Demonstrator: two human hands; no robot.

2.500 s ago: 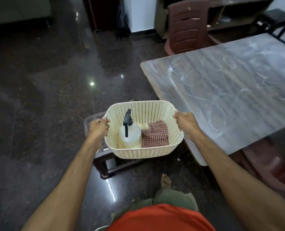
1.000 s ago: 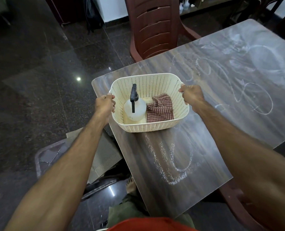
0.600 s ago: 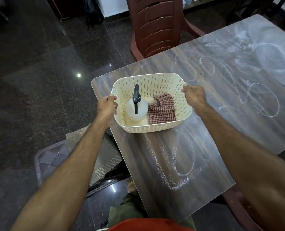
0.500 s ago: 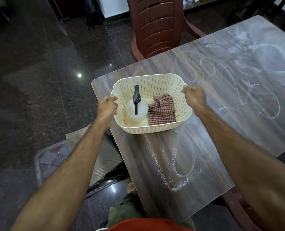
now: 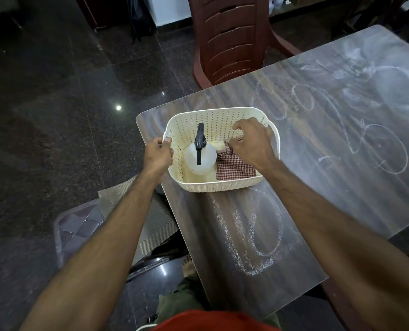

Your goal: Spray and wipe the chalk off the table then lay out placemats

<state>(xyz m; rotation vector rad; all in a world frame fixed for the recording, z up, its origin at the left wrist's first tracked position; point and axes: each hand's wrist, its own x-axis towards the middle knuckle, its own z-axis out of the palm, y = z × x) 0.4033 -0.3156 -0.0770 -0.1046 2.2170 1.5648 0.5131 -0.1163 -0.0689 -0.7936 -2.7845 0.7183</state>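
While left hand [image 5: 158,155] grips basket [image 5: 213,186], right hand [image 5: 252,143] pinches cloth [image 5: 234,168]

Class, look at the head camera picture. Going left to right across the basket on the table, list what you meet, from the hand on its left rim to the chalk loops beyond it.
Left hand gripping the basket rim → spray bottle → checked cloth under the right hand → chalk loops on the table.

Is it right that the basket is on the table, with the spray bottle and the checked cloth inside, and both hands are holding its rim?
Not quite. In the head view only the left hand grips the basket rim; the right hand reaches inside at the checked cloth. The spray bottle and table are as you said.
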